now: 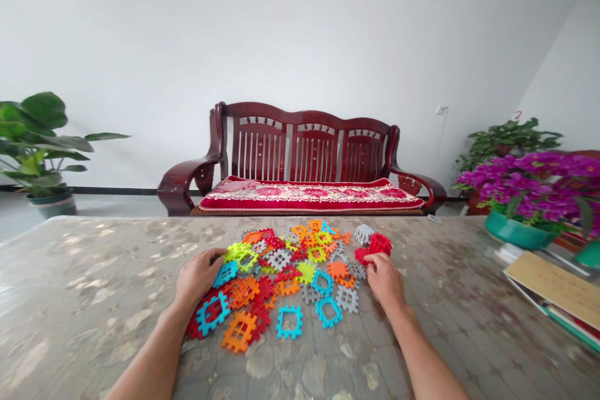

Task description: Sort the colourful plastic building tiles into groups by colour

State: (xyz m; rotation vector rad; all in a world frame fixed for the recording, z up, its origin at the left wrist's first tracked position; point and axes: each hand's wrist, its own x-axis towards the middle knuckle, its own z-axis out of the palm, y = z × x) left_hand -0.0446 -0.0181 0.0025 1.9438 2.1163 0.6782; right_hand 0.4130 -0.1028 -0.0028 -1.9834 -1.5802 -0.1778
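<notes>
A heap of flat plastic interlocking tiles with notched edges lies on the table. My left hand (200,273) is at the heap's left edge, fingers curled inward. Its fingertips meet a lime-green tile (241,254) and are beside a blue tile (225,274); what they grip, if anything, is hidden. On the heap's right side, my right hand (383,276) has its fingers closed on a red tile (361,254). Just beyond it is a cluster of red tiles (380,244), with a grey stack (364,234) beside that. Nearest me are a blue square frame tile (289,322) and an orange window tile (239,332).
The table (107,300) has a glossy patterned cover. On its right are a teal pot (518,231) of purple flowers and a brown folder (557,284) on papers. A wooden bench (314,115) stands behind the table, a potted plant (51,203) to the left.
</notes>
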